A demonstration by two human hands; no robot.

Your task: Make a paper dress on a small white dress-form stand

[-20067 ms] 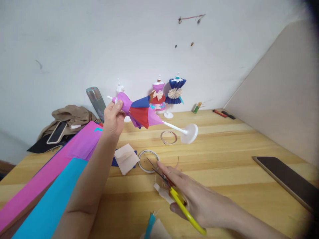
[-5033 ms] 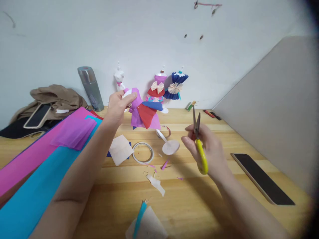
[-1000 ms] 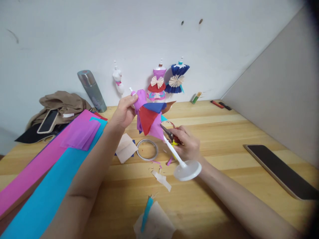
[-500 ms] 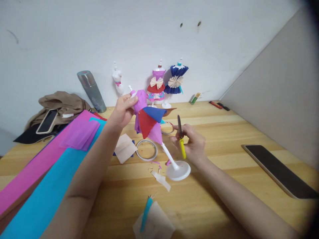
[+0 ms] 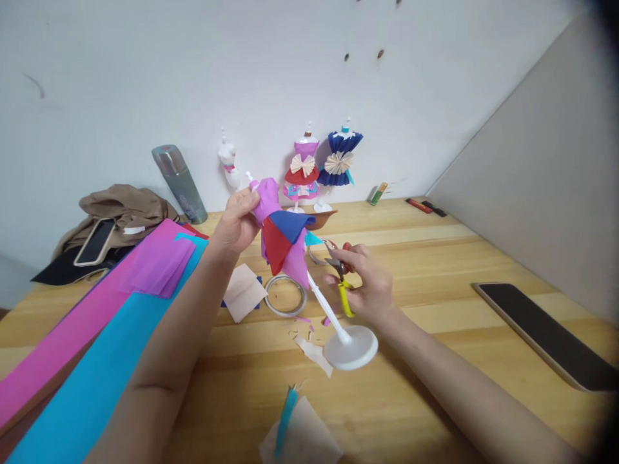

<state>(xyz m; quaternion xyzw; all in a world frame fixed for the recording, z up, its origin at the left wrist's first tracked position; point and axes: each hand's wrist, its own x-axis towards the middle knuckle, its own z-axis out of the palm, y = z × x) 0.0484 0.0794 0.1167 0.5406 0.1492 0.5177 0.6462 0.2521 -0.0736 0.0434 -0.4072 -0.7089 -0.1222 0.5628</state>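
My left hand (image 5: pixel 238 222) grips a small dress-form mannequin (image 5: pixel 267 200) by its upper body and holds it tilted above the table. The form wears a purple paper top and a skirt of red, blue, brown, purple and light-blue paper flaps. Its white stem and round base (image 5: pixel 351 348) slant down to the right. In my right hand (image 5: pixel 370 280) is a pair of scissors (image 5: pixel 344 283) with yellow and red handles. The blades are parted and point up-left, close to the skirt's right side; whether they touch the paper I cannot tell.
Long pink and blue paper sheets (image 5: pixel 116 316) lie at left, beside a cap, cloth and phone. A tape roll (image 5: pixel 285 295), beige paper (image 5: pixel 243 293) and scraps sit mid-table. Behind are a flask (image 5: pixel 180 183) and several mannequins (image 5: pixel 304 171). A large dark phone (image 5: pixel 541 335) lies right.
The scissors have turned from nearly upright with closed-looking blades to parted blades leaning toward the skirt. The mannequin's base has shifted slightly down and right, and the camera view has tilted a little.
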